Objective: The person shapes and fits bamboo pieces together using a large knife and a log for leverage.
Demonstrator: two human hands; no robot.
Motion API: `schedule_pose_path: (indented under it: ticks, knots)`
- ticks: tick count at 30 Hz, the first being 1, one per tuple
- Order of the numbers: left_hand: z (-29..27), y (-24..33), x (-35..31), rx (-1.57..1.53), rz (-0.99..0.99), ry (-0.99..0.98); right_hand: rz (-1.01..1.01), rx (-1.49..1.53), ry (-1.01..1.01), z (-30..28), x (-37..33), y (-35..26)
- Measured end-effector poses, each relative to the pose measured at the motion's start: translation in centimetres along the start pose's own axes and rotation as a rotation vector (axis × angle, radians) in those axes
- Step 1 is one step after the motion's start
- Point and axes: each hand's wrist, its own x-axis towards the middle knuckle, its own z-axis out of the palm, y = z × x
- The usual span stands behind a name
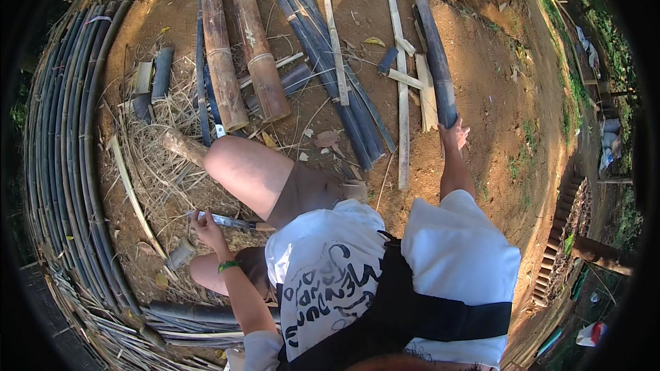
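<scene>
On bare ground [505, 103]: bamboo stock, whole and split

Item 1: dark bamboo length [434, 55], lying toward the ground's right edge and pointing to its far edge. The right hand [456, 136] is gripping its near end. For good handling, the palm is probably best wrapping the rounded face, with fingers keeping off any split edge.

Item 2: long blade [234, 222], lying between the bent legs, handle toward the body. The left hand [210, 230] is holding bent fingers at the blade's outer end; whether they are pinching the metal, cannot tell. Safe practice is likely favouring the handle, edge facing away from skin.

Item 3: two brown bamboo poles [223, 62], lying toward the far edge, dark split slats [323, 62] beside them.

Item 4: long pole stack [75, 130], lining the left edge; pale shavings [155, 172] scattering nearby.

Markings: white shirt [285, 251], bearing dark lettering, bending with the folds. Bamboo and blade are showing no readable label.
</scene>
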Motion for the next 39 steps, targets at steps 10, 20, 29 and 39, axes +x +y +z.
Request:
schedule_pose_path:
  ticks: [10,20,29,39]
  knots:
    - [5.5,-6.1,-3.2,-0.047,-0.019,-0.311,-0.075,0.091,-0.495,13.7,-8.9,-5.6]
    - [7.1,-5.3,-4.3,-0.036,-0.072,-0.431,0.071,1.049,-0.915,7.8,-7.5,-6.7]
    - [8.8,-5.9,-4.0,0.018,-0.049,-0.433,0.01,0.578,-0.359,3.8,-6.0,-6.1]
    - [9.7,-7.6,-4.0,0.028,0.0,-0.373,-0.215,0.961,-0.516,-0.3,-12.4,-17.3]
